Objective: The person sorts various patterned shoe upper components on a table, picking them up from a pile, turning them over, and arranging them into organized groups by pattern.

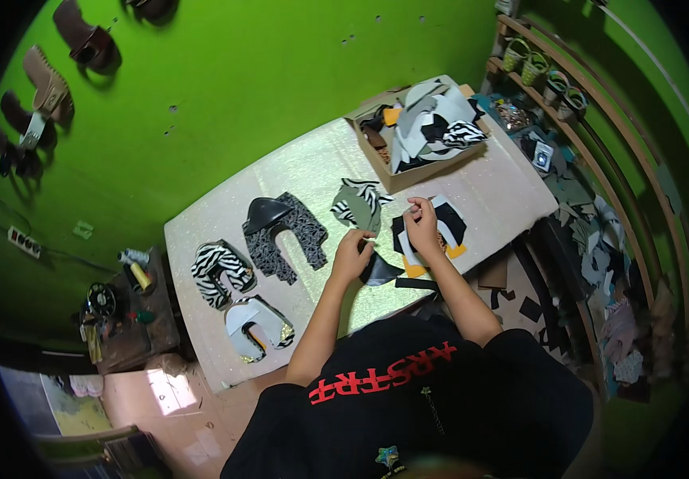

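Note:
Both my hands are raised over the table, a short way apart. My left hand [351, 254] has its fingertips drawn together; any small thing in them is too small to make out. Beside it lies a black leather-like piece [379, 273]. My right hand [421, 223] is pinched too, above a pile of black, white and yellow-orange cut pieces [450, 225]; what the pinch holds, if anything, I cannot make out. Just beyond my left hand rest olive-green pieces [367, 207] with zebra-striped ones [344, 213].
Stacks of U-shaped pieces lie leftward: grey patterned [304, 231], zebra-striped [215, 259] and pale [240, 317]. A cardboard box [428, 174] of scraps stands at the far side. A wooden rack [600, 152] rises on the right; a small bench [133, 335] holds thread spools at left.

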